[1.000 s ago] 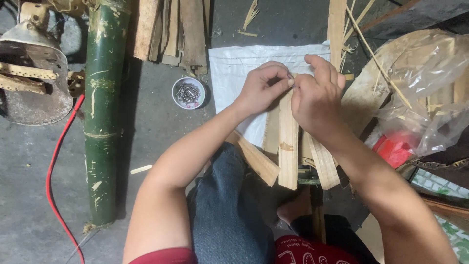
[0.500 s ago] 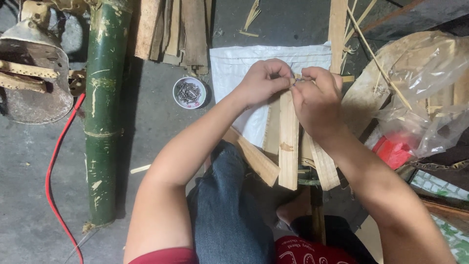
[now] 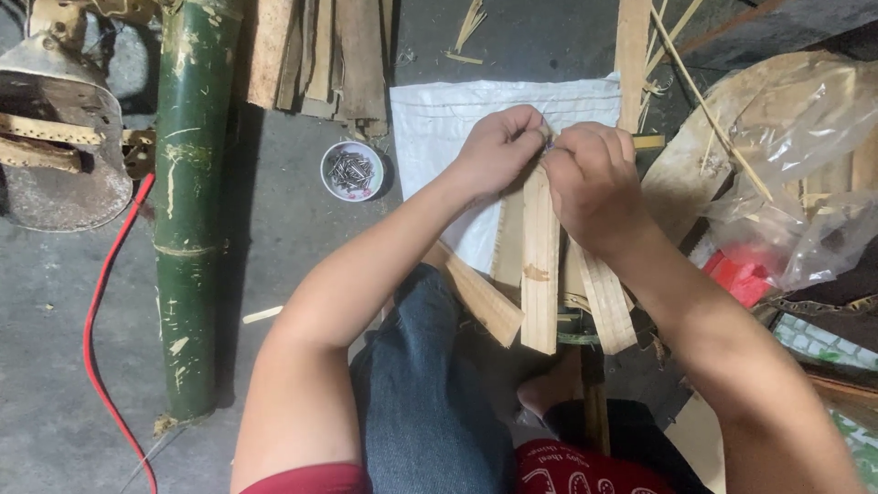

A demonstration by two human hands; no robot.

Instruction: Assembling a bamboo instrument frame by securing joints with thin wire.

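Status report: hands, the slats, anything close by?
Left hand and right hand pinch top of upright bamboo slat. Nail dish left, apart.

The bamboo pole on the left is dark green, streaked with pale scratches. Beside it a bright red cable curves over the grey floor. The small bowl is white with grey metal bits inside. The woven sack is white. The wooden slats are pale tan. The trouser leg is blue-grey denim; on the right a red packet lies under clear plastic.
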